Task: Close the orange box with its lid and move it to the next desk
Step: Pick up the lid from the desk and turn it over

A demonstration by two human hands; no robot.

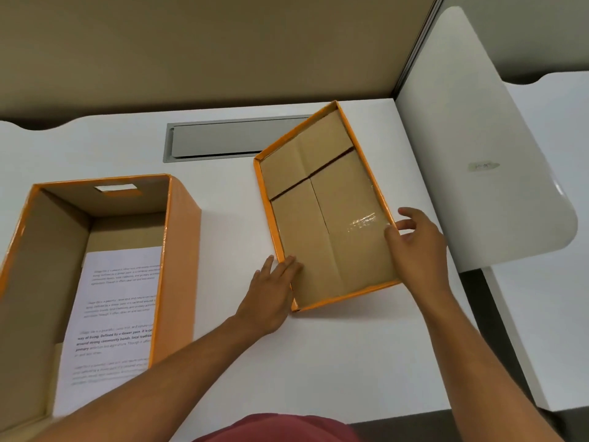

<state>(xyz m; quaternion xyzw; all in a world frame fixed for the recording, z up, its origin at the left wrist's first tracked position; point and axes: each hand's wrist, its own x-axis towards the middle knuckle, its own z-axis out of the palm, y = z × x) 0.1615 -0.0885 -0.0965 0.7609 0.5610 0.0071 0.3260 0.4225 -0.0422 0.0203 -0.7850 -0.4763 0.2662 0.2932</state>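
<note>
The orange box (178, 250) stands open on the left of the white desk, brown inside, with printed sheets of paper (111, 314) lying in it. Its lid (322, 218) lies upside down to the right, orange rim up, brown cardboard inside. My left hand (271, 291) rests flat at the lid's near left edge, fingertips touching the rim. My right hand (417, 244) is at the lid's right rim, thumb over the edge and fingers spread outside it. Whether either hand truly grips the lid I cannot tell.
A grey cable tray slot (236, 138) is set into the desk (242, 362) behind the lid. A beige partition (223, 43) closes the back. A white side divider (484, 154) separates this desk from another white desk (548, 218) on the right.
</note>
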